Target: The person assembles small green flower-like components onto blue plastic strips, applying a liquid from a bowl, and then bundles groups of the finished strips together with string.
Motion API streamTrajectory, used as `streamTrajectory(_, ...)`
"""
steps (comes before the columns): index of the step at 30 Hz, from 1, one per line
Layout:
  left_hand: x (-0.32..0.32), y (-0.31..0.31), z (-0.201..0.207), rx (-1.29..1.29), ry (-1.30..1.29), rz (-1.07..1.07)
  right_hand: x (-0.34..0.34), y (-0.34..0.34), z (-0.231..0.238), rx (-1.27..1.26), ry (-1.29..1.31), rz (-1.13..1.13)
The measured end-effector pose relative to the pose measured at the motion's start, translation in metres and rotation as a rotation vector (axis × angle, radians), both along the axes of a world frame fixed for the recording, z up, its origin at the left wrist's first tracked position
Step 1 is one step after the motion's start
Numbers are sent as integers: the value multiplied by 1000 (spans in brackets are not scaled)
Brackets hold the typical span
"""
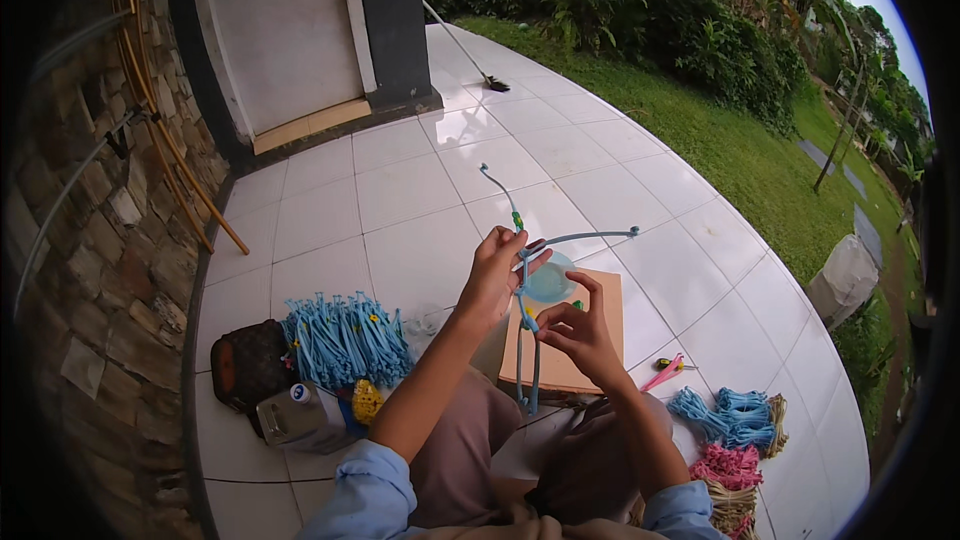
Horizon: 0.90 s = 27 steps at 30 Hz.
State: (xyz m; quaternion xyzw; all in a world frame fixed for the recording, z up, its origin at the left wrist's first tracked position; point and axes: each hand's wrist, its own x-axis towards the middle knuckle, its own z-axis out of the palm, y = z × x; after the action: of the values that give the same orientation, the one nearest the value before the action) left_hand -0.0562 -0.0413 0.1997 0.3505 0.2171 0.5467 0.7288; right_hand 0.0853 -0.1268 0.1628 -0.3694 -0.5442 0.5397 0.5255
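Note:
A light-blue cord piece (590, 235) with knotted ends and green and yellow beads stretches between my hands, above a brown board. My left hand (497, 275) grips its upper part, thumb and fingers closed round the crossing strands. One strand points up and away past a green bead; another reaches out to the right. My right hand (583, 330) pinches the lower part between thumb and forefinger, just below a yellow bead (529, 314). Two strands hang down from there in front of the board. Beneath my hands, a pale translucent bowl (550, 280) rests on the board's far part.
The brown board (590, 365) lies before my knees. To the left are a heap of blue cords (345, 342), a brown bag (247, 365), a grey container (300, 418) and yellow beads (367, 402). Blue (740, 418) and pink cord bundles (728, 465) lie right, near a pink strand (662, 375).

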Motion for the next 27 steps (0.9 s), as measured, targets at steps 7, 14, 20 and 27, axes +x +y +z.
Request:
streamTrajectory(7,-41,-8,-25,685,1138,584,5,21,38,14,102,-102)
streamTrajectory(14,-29,-22,-16,1619,1100,471,8,21,41,-310,405,3)
streamTrajectory(20,-8,-42,-2,1052,1082,272,22,-4,37,117,-68,-120)
streamTrajectory(27,12,-54,-19,1011,1116,228,45,-12,33,142,227,-312)
